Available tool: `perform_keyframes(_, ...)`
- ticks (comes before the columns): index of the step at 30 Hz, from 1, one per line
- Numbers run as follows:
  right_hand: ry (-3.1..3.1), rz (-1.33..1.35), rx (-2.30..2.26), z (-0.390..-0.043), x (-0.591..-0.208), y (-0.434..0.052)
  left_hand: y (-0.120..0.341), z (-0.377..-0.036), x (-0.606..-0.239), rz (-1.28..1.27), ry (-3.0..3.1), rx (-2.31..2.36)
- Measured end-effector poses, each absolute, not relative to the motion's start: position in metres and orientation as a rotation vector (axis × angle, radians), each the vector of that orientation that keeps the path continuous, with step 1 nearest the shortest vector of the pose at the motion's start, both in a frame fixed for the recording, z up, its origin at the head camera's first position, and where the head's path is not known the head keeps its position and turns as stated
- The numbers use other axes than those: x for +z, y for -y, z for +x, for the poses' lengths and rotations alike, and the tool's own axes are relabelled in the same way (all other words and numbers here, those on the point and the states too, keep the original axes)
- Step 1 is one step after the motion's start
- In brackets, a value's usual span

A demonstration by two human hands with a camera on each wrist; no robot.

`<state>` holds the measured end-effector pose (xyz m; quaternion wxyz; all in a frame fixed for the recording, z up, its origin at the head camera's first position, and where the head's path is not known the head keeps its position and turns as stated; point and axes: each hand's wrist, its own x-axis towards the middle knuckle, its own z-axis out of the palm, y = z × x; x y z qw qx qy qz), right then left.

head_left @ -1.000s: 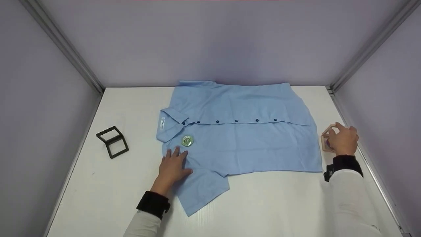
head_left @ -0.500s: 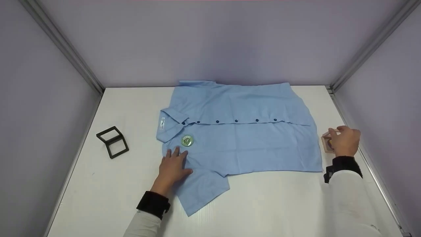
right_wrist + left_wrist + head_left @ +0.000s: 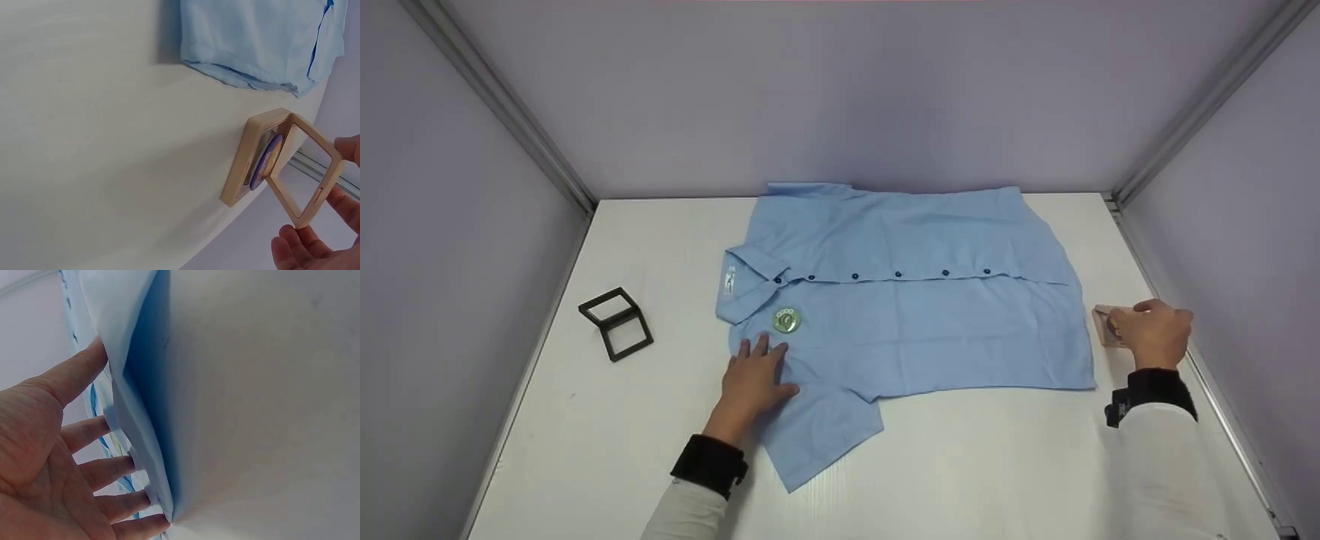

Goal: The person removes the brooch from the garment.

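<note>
My right hand (image 3: 1159,334) pinches the lid (image 3: 313,207) of a small wood-coloured display case (image 3: 237,171) at the table's right side. Thumb and fingers are at the lid's edges, and the lid stands at an angle from the case. A round purple and yellow badge (image 3: 266,161) sits inside it, partly hidden by the hand in the head view. My left hand (image 3: 754,386), fingers spread, rests on a light blue short-sleeved shirt (image 3: 967,337) near its shoulder. Just beyond those fingertips, a round green badge (image 3: 787,320) lies on the chest below the collar.
A black hinged display case (image 3: 620,318) stands open on the left of the white table (image 3: 960,465). The shirt spreads across the middle, its hem close to the wooden case. Grey walls (image 3: 855,90) enclose the back and both sides.
My right hand has moved slightly right and nearer to me, bringing the display case's lid down lower over the case. The left hand and the shirt stay as they were.
</note>
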<state>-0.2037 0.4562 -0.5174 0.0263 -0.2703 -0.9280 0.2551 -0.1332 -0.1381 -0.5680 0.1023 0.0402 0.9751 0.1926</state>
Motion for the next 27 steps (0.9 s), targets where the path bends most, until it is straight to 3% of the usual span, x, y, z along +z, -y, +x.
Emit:
perform_keyframes(10,2.882,-0.909,0.848,-0.186,-0.540,-0.458,0.139,-0.135,-0.572,0.125,-2.884,0.568)
perform_keyframes(27,2.940,-0.895,0.756,-0.186,-0.551,-0.464,0.139,-0.135,-0.573,0.132,-2.898,0.572)
